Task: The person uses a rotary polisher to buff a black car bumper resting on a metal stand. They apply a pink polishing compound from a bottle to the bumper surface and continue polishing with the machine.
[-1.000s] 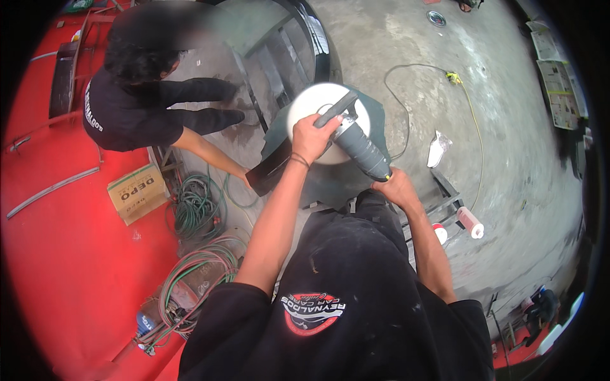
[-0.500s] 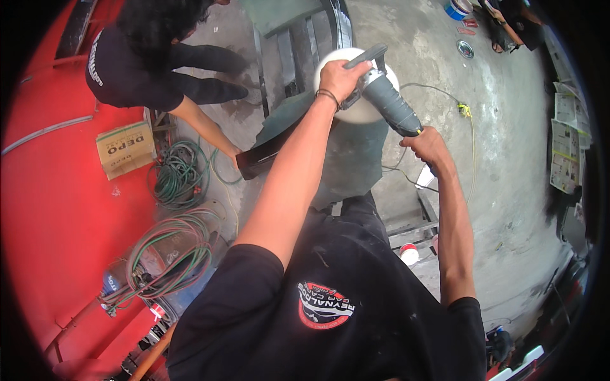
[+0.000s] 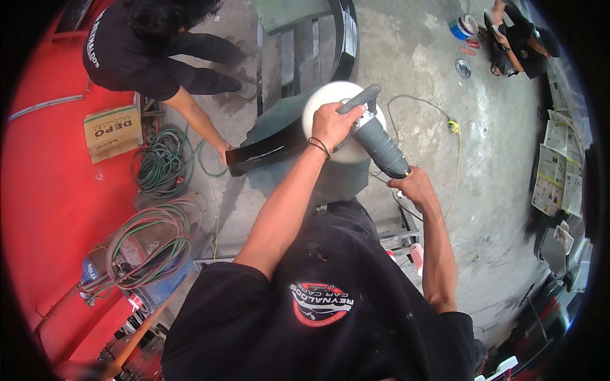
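Observation:
A corded polisher [image 3: 380, 147] with a round white pad [image 3: 316, 109] is in both my hands. My left hand [image 3: 333, 125] is closed round the dark loop handle at its head. Behind the motor, my right hand [image 3: 416, 185] grips the rear handle. The pad lies over a glossy black curved car-body strip [image 3: 270, 152] and hides part of it; whether it touches cannot be made out. A green-grey sheet [image 3: 337, 187] lies under the strip. At the strip's left end, a co-worker's hand [image 3: 223, 152] holds it.
The co-worker [image 3: 136, 57] bends over at the far left. A cardboard box [image 3: 114, 132], a coiled green hose [image 3: 164, 165] and a tank with hoses [image 3: 149, 244] stand left. The power cord joins a yellow connector [image 3: 453, 126] at right. Another person [image 3: 524, 47] crouches far right near a bucket [image 3: 464, 27].
The polisher has moved nearer to me over the strip, both hands still on it. The whole view has shifted a little, showing more of the person at far right.

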### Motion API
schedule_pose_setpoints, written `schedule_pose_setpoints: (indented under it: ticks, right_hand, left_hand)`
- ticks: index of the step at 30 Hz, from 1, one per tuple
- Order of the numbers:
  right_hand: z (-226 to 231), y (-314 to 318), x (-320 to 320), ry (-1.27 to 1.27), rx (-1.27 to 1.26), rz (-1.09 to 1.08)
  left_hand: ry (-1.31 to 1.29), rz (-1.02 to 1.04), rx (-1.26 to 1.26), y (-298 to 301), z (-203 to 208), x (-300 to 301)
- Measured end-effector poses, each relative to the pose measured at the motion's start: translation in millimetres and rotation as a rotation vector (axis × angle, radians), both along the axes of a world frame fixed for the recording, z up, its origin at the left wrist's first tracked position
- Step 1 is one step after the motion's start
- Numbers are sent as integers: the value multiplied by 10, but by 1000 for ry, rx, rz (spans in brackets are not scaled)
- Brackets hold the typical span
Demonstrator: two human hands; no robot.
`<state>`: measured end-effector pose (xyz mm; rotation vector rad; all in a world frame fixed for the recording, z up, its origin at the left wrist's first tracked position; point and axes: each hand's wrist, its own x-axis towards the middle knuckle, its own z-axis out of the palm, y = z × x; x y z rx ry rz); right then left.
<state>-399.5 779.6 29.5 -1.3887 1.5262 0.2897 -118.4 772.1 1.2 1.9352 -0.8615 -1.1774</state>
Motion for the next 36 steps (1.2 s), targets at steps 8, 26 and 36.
schedule_pose_setpoints:
  ticks: [8, 26, 36]
  right_hand:
    - [-266, -617, 101, -7, -80, -58]
    - [-669, 613, 426, 40, -79, -66]
    - [-742, 2143, 663, 36, -101, -18]
  left_hand:
    - [13, -16, -123, -786, -187, 164]
    - [-205, -100, -97, 335, -51, 421]
    - [-130, -115, -121, 1948, -82, 733]
